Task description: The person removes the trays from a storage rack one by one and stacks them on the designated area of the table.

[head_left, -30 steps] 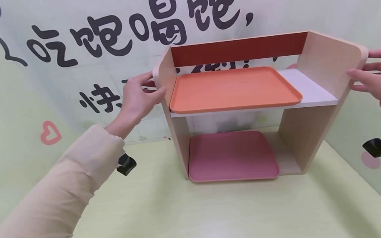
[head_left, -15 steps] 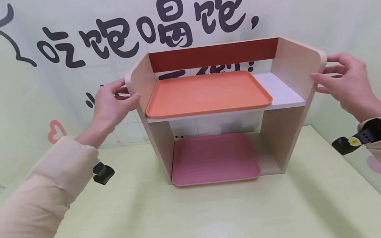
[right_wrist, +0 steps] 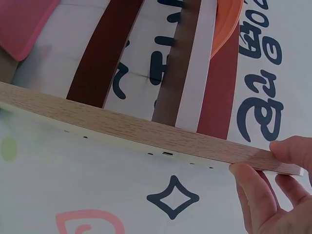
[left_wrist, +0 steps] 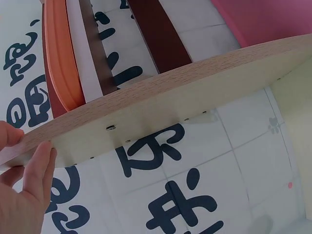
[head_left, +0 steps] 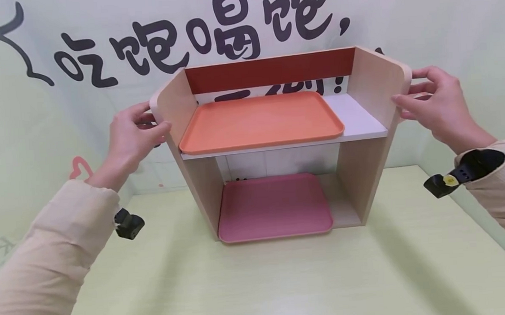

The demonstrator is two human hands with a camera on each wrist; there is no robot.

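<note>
Both arms reach forward: the left hand (head_left: 132, 130) pinches the shelf unit's (head_left: 273, 142) left panel top, the right hand (head_left: 436, 102) pinches its right panel. The unit stands upright on the tabletop (head_left: 284, 279), far centre.

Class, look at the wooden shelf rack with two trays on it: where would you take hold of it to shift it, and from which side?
Probably by the upright side panels' upper front corners, one from each side, as the left hand and right hand do on the rack: thin boards suit pinching, and the trays stay level.
</note>
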